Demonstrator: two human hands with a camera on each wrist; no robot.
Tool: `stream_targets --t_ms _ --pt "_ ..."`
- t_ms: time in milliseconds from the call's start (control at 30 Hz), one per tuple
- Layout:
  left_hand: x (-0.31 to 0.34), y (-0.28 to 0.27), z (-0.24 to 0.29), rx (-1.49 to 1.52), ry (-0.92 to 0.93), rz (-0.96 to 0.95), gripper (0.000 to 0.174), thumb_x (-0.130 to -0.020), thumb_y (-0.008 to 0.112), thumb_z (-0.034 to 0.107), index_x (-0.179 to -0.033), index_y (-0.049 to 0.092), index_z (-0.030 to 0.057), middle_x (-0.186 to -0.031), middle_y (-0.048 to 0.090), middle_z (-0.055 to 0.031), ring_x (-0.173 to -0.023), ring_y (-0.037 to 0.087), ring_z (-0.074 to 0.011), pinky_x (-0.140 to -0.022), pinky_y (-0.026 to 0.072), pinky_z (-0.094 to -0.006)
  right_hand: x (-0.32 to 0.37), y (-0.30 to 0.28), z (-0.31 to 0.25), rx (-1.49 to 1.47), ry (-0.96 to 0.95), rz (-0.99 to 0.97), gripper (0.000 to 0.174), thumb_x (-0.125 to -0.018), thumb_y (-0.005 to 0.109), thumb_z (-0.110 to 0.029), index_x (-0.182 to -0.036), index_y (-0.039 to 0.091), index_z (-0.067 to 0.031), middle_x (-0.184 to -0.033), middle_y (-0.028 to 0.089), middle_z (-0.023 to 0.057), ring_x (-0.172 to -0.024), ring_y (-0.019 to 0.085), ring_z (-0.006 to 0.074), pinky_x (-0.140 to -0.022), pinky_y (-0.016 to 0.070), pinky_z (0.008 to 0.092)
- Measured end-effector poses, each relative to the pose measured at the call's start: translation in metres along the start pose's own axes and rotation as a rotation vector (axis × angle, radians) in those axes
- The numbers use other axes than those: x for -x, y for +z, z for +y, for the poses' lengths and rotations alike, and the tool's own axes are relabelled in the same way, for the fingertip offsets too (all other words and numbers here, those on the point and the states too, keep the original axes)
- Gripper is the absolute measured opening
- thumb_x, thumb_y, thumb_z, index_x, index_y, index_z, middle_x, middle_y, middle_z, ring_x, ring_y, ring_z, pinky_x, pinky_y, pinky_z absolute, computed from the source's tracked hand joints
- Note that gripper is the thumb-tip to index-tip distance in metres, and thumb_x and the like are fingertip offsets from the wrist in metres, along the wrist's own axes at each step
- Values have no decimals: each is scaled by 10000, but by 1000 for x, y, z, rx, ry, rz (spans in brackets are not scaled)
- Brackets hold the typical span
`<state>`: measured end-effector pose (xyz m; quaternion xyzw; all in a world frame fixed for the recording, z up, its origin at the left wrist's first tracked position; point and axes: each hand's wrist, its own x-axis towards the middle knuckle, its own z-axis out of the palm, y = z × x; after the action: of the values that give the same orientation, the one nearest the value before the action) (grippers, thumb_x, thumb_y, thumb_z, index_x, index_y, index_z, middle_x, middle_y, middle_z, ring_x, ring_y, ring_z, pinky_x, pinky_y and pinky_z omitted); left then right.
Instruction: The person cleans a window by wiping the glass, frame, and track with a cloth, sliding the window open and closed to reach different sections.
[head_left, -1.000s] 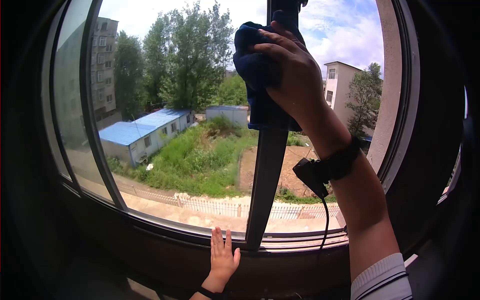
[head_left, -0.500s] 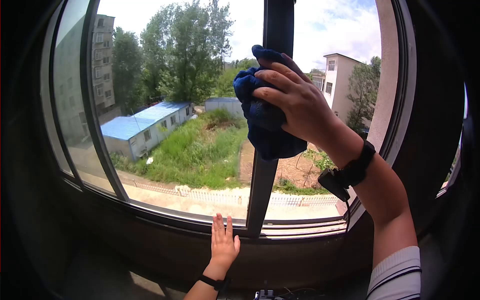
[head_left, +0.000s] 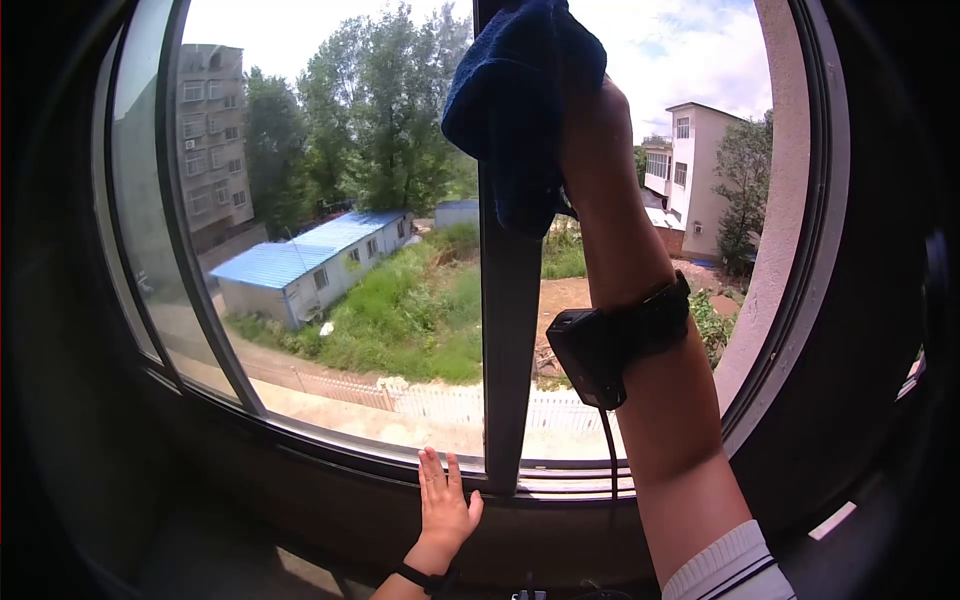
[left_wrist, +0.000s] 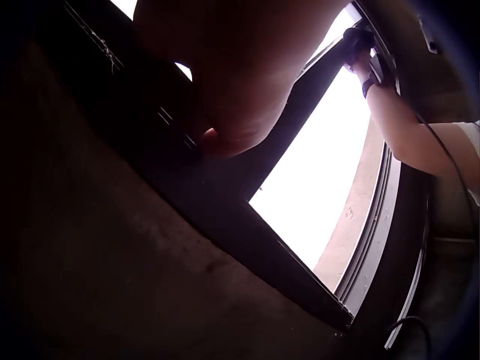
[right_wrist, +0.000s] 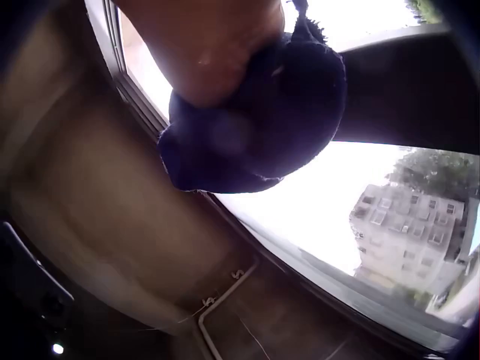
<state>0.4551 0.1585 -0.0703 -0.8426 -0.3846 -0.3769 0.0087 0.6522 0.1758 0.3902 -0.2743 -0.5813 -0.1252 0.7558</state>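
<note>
A dark blue cloth (head_left: 520, 110) lies against the upper part of the upright window bar (head_left: 508, 370). My right hand (head_left: 597, 135) holds the cloth there, its fingers mostly hidden behind the fabric; in the right wrist view the hand (right_wrist: 217, 52) is pressed into the bunched cloth (right_wrist: 262, 120). Low down, my left hand (head_left: 447, 508) rests with straight fingers at the bottom window frame (head_left: 350, 450), left of the bar. The left wrist view shows that hand (left_wrist: 225, 75) dark and close up, with the right hand (left_wrist: 358, 56) high at the frame.
A glass pane (head_left: 330, 300) spans the left of the bar, with another frame upright (head_left: 195, 230) farther left. The right window jamb (head_left: 800, 200) curves beside my right arm. A cable (head_left: 611, 450) hangs from the right wrist camera (head_left: 590, 355). Outside stand buildings and trees.
The right hand and cloth first came down along the bar, then went back up, and the forearm now stands more upright. The left hand has stayed at the bottom frame.
</note>
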Motion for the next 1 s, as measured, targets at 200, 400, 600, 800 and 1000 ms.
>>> stream_targets --t_ms 200,400,600,800,1000 --pt "-2 8 6 -38 -22 51 1173 -728 743 195 -1563 -69 55 -1572 -58 -362 -1470 -29 -523 -1185 112 -591 95 -15 7 85 -20 -13 503 -816 712 -73 -1291 558 -11 -1175 653 210 -1090 651 336 -931 510 390" --pt "-1 8 10 -37 -52 67 1156 -736 746 234 -1561 -38 37 -1576 -33 -356 -1472 -1 -518 -1193 110 -575 219 -48 28 126 123 -196 869 -668 777 1 -1443 383 -1 -1374 521 224 -1221 557 393 -1024 463 413" --pt "-7 -5 28 -16 -125 50 1086 -734 746 200 -1548 55 0 -1579 -18 -350 -1467 38 -523 -1204 131 -541 327 -90 47 107 259 -383 837 -719 789 -104 -1438 373 2 -1336 523 238 -1209 530 425 -1018 453 438" --pt "-10 -12 53 180 -102 245 847 -823 621 34 -1545 178 15 -1602 91 -294 -1472 144 -475 -1190 198 -509 318 -153 33 -97 781 -483 531 -800 734 -40 -1303 566 -19 -1289 617 150 -1234 569 228 -1050 424 332" --pt "-11 -25 123 444 50 344 464 -863 564 75 -1303 467 -32 -1322 508 -250 -1211 511 -396 -1045 394 -479 267 -253 -23 80 580 -381 521 -767 795 -74 -1252 611 -24 -1234 629 140 -1177 591 227 -1054 424 342"
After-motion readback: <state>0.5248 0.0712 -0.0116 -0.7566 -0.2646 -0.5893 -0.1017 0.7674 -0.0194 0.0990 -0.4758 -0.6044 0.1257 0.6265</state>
